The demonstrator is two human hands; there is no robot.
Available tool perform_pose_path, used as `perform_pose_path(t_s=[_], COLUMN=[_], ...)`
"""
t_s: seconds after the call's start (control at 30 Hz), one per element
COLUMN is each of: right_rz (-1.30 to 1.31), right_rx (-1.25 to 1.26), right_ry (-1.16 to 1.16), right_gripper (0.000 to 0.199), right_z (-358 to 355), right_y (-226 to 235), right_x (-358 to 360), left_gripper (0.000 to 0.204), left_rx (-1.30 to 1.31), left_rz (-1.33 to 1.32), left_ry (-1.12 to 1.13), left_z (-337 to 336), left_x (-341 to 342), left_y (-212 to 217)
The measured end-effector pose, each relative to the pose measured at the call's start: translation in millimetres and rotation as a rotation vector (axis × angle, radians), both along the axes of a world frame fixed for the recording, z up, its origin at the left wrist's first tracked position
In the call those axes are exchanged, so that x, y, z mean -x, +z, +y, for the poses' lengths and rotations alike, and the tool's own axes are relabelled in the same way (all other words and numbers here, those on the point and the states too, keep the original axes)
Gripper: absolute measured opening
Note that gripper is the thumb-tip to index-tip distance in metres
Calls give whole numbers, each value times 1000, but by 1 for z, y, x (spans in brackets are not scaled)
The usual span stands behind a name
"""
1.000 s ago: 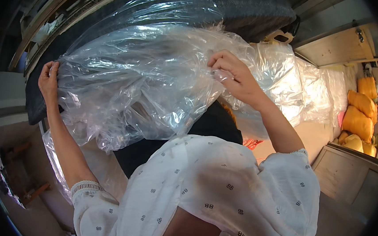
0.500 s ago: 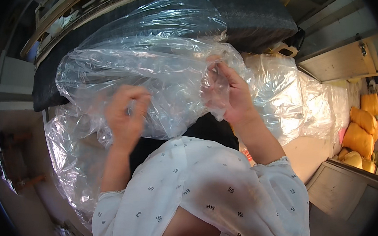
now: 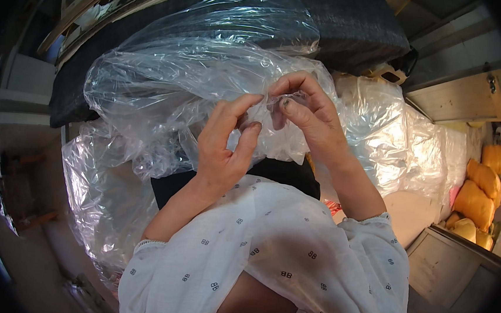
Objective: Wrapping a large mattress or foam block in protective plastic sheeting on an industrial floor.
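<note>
Crumpled clear plastic film (image 3: 168, 85) spreads in front of me over a dark cloth-covered surface and down toward my lap. My right hand (image 3: 315, 117) grips a gathered part of it, thumb and fingers bent around the film. Close beside it, my left hand (image 3: 225, 137) reaches in from the left, its forefinger tip at the film near the right hand's fingers. The left thumb stands apart from that forefinger, and its other fingers are partly hidden. Whether the left fingertips touch the film is hard to make out.
More clear film (image 3: 381, 137) lies in a long run to the right, and another heap (image 3: 98, 186) hangs at the left. The dark padded surface (image 3: 361, 27) extends along the back. Stacked orange-yellow bundles (image 3: 474, 195) stand at the far right, near a pale cabinet door (image 3: 458, 96).
My left hand has moved right and up, closer to the right hand. The right hand has turned slightly, its thumb now more bent over the film. The view has shifted a little.
</note>
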State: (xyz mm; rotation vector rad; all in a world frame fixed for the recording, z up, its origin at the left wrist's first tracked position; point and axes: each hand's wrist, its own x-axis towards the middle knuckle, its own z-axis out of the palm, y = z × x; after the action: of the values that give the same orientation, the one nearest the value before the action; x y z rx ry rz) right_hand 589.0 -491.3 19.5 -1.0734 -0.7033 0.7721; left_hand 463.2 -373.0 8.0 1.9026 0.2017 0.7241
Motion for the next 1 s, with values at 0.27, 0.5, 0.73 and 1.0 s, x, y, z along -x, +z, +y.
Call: perform_pose_path(t_s=[0.27,0.5,0.73,1.0], right_rz=[-297,-504,-649,-877], right_rx=[58,37,32,156], right_ry=[98,73,215,296], right_gripper=[15,31,47,14], right_z=[2,7,12,10], right_y=[20,30,36,47], right_x=[-27,-30,-44,-53], left_gripper=[45,52,57,51], left_rx=[-135,-82,-112,-30], left_rz=[10,50,29,139], left_ry=[-41,-112,-201,-241], left_z=[3,4,5,11], left_x=[5,12,10,17], left_y=[8,15,19,18])
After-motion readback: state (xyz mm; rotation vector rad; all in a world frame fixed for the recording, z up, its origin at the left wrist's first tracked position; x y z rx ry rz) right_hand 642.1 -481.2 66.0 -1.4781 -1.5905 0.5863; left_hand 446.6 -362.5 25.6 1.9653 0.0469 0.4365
